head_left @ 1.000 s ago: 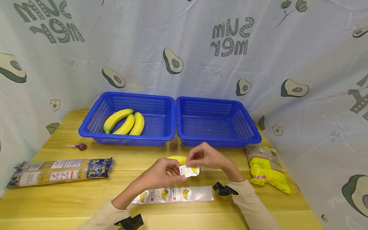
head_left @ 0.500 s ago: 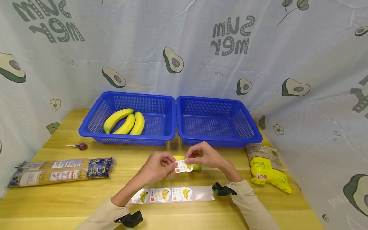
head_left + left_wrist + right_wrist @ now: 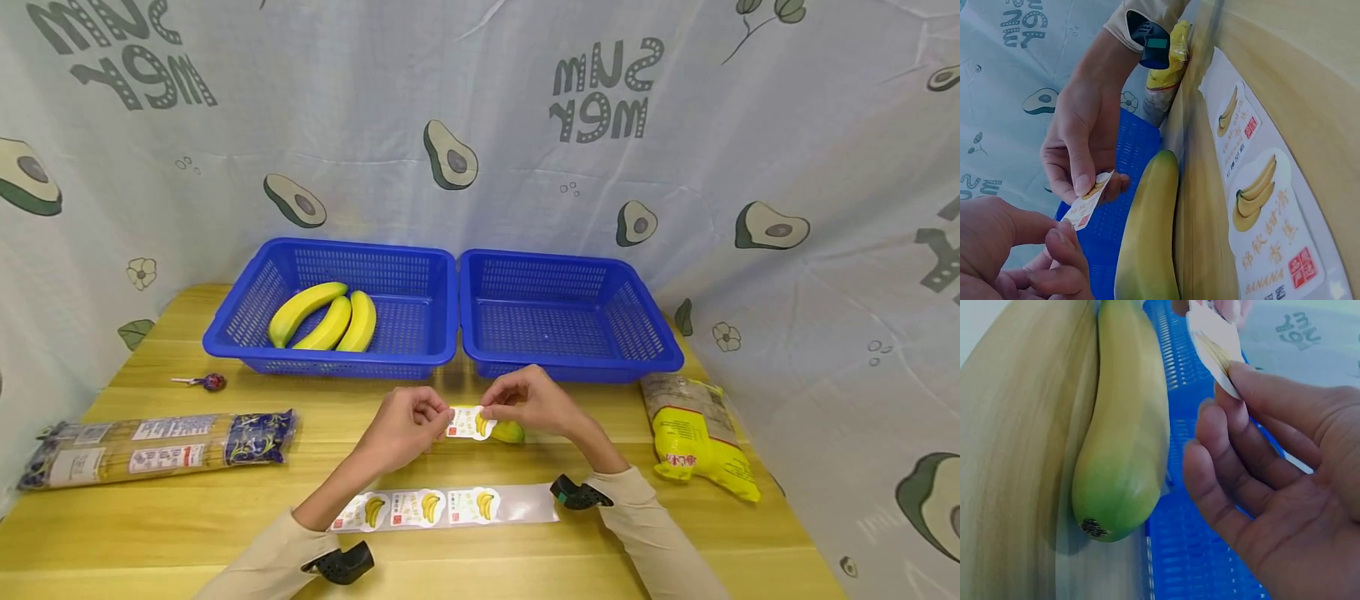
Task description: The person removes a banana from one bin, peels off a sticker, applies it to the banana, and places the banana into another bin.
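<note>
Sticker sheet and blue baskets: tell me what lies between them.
In the head view, a banana lies on the table, with both hands pinching a banana sticker above it.

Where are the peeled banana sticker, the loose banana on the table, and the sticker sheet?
banana sticker (image 3: 470, 422), head view, its printed face.
loose banana (image 3: 1124, 425), right wrist view, mid-body.
sticker sheet (image 3: 525, 504), head view, bare right end.

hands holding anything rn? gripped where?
Both hold one banana sticker: left hand pinches its left edge, right hand its right edge, above the banana on the table.
</note>
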{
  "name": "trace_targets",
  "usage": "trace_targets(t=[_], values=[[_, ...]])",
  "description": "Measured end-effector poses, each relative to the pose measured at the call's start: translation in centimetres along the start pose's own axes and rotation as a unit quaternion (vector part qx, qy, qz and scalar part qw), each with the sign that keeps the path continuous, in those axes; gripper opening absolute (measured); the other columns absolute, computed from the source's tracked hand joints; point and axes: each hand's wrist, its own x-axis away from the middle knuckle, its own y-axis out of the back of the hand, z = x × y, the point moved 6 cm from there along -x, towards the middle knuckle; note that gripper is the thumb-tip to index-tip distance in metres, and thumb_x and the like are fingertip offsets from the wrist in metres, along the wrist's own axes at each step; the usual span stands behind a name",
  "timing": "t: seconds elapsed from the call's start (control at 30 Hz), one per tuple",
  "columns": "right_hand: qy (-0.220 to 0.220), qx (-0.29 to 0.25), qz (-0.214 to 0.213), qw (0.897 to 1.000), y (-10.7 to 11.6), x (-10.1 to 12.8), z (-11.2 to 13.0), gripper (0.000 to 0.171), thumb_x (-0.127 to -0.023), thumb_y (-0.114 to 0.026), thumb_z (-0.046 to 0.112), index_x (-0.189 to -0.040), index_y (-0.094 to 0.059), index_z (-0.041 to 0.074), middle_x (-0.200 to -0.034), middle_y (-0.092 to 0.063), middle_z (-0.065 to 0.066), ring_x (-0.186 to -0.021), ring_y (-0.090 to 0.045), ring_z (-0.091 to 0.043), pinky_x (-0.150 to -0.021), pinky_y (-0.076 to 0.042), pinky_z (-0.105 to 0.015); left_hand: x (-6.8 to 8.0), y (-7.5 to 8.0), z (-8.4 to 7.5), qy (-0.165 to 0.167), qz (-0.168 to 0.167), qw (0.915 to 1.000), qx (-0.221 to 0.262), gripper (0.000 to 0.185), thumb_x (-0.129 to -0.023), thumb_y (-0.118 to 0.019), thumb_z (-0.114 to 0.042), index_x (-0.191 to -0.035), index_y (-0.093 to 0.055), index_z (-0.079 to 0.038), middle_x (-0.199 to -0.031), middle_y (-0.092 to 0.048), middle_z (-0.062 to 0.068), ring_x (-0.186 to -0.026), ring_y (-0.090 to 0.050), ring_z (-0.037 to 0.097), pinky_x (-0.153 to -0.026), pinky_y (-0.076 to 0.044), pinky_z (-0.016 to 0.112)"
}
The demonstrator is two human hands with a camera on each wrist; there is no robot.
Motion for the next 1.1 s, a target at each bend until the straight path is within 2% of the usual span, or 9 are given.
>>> trace_targets(t=[0.17,0.4,0.63,0.8,1.1], values=[[-0.029,0.032,-0.036,0.998,0.0,-0.2,-0.4,0.006,-0.092,-0.085,0.003,-0.095,-0.080,0.001,-0.091,-0.079,-0.007,-0.073,-0.067,-0.011,-0.069,-0.060,-0.022,-0.4,0.1,0.3,-0.014,-0.033,0.9987,-0.037,0.010,-0.097,-0.075,-0.002,-0.088,-0.073,-0.003,-0.071,-0.067,-0.002,-0.060,-0.058,0.009,-0.054,-0.047,0.020],[-0.024,0.051,-0.056,0.997,0.0,-0.4,-1.0,0.007,-0.091,-0.086,0.002,-0.091,-0.079,0.002,-0.085,-0.077,-0.005,-0.072,-0.066,-0.010,-0.067,-0.061,-0.022,-0.6,0.1,0.4,-0.028,-0.057,0.9953,-0.073,0.013,-0.094,-0.077,-0.001,-0.083,-0.073,-0.005,-0.066,-0.064,-0.004,-0.057,-0.053,0.007,-0.054,-0.045,0.020],[-0.017,0.069,-0.068,0.995,0.0,-0.6,-1.6,0.008,-0.091,-0.086,0.003,-0.088,-0.079,0.002,-0.082,-0.076,-0.004,-0.069,-0.064,-0.009,-0.064,-0.058,-0.022,-0.8,0.0,0.6,-0.048,-0.088,0.9869,-0.127,0.016,-0.091,-0.079,-0.002,-0.078,-0.072,-0.010,-0.062,-0.059,-0.008,-0.055,-0.050,0.005,-0.053,-0.043,0.022],[-0.008,0.076,-0.075,0.994,-0.2,-0.7,-1.6,0.009,-0.091,-0.086,0.002,-0.088,-0.078,0.001,-0.082,-0.076,-0.006,-0.069,-0.063,-0.009,-0.063,-0.059,-0.023,-0.8,-0.1,0.7,-0.052,-0.100,0.9825,-0.148,0.018,-0.091,-0.079,-0.003,-0.077,-0.071,-0.012,-0.061,-0.059,-0.008,-0.055,-0.050,0.004,-0.054,-0.044,0.023],[-0.003,0.117,-0.089,0.989,-0.4,-0.7,-1.2,0.010,-0.090,-0.087,0.004,-0.086,-0.078,0.004,-0.080,-0.075,-0.002,-0.069,-0.063,-0.005,-0.063,-0.058,-0.022,-1.0,-0.3,1.1,-0.056,-0.098,0.9829,-0.145,0.019,-0.091,-0.078,0.000,-0.078,-0.070,-0.010,-0.062,-0.059,-0.007,-0.055,-0.051,0.004,-0.055,-0.045,0.023]])
